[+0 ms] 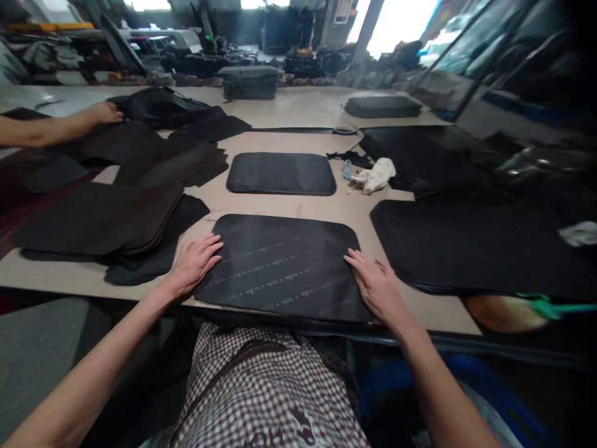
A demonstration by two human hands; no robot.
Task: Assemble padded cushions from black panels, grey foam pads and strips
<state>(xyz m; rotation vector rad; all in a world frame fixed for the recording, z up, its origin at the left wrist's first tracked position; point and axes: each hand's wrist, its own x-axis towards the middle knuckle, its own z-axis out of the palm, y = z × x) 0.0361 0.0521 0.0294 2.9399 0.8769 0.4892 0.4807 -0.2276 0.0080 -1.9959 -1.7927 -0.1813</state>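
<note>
A black rectangular panel (284, 267) with rounded corners and faint rows of printed marks lies flat at the table's front edge. My left hand (194, 264) rests on its left edge, fingers stretched over the border. On the opposite edge lies my right hand (375, 283), its fingers extended and the tips touching the surface. Neither hand grips the panel. Just beyond it sits a smaller black rounded panel (281, 173). To the left is a stack of dark sheets (100, 218), and to the right a pile of larger black sheets (480, 246).
Another person's hand (106, 112) touches black material (163, 107) at the far left. A crumpled white cloth (380, 176) lies right of the smaller panel. Farther back stand a dark stack (249, 82) and a black pad (383, 106). A brush-like item with a green band (541, 307) is front right.
</note>
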